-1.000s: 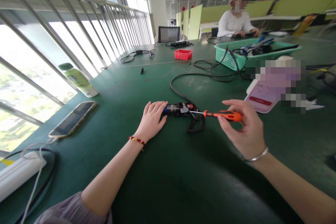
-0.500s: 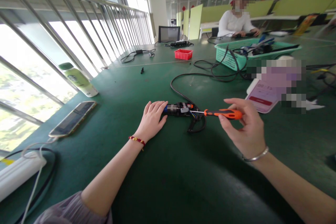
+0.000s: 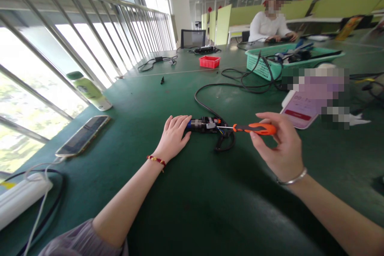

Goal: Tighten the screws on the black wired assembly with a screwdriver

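Observation:
A corded electric device (image 3: 207, 125) lies on the green table with its inside exposed: a metal cylinder, black parts and coloured wires show. My left hand (image 3: 175, 136) is closed over its blue left end and presses it to the tabletop. Between thumb and fingers, my right hand (image 3: 280, 144) grips the handle of an orange and black screwdriver (image 3: 261, 129). The screwdriver lies level, its thin shaft pointing left, with the tip at the wires and small parts of the device. Exactly what the tip touches is too small to tell.
Beyond the device, a black cord (image 3: 207, 87) curls toward a green basket (image 3: 261, 66) of tools. Farther back sit a red tray (image 3: 209, 62) and a person (image 3: 267, 26). To the left are a phone (image 3: 84, 136), a bottle (image 3: 91, 92) and a white power strip (image 3: 24, 196). Another phone (image 3: 300, 110) stands right.
Almost nothing differs. The screwdriver handle sits very slightly farther left and higher in my right hand; the device and my left hand keep their place.

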A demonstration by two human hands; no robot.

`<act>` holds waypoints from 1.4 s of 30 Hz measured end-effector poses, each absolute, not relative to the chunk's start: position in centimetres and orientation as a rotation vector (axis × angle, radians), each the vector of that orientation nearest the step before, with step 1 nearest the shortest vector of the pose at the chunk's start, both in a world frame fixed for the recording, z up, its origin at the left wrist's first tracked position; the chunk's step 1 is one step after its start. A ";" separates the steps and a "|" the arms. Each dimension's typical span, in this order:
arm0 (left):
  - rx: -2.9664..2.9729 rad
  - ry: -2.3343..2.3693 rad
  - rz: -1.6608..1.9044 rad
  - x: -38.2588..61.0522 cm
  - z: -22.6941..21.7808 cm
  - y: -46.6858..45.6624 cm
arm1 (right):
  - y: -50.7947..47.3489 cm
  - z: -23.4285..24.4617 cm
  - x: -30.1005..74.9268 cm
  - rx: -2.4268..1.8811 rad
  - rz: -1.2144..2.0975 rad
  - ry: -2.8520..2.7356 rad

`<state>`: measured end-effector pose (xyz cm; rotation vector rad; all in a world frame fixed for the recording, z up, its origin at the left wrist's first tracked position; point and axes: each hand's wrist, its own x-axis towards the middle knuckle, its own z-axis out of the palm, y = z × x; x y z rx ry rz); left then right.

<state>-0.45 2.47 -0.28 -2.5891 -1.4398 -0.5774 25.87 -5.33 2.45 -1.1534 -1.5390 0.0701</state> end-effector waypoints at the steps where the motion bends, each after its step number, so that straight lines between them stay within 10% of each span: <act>1: -2.589 -1.440 -0.579 -0.4 -0.3 2.5 | -5.2 2.3 25.9 -1.127 0.063 -1.531; 42: -2.583 -1.443 -0.560 -0.4 -0.2 2.3 | -5.7 2.8 25.8 -1.213 0.098 -1.586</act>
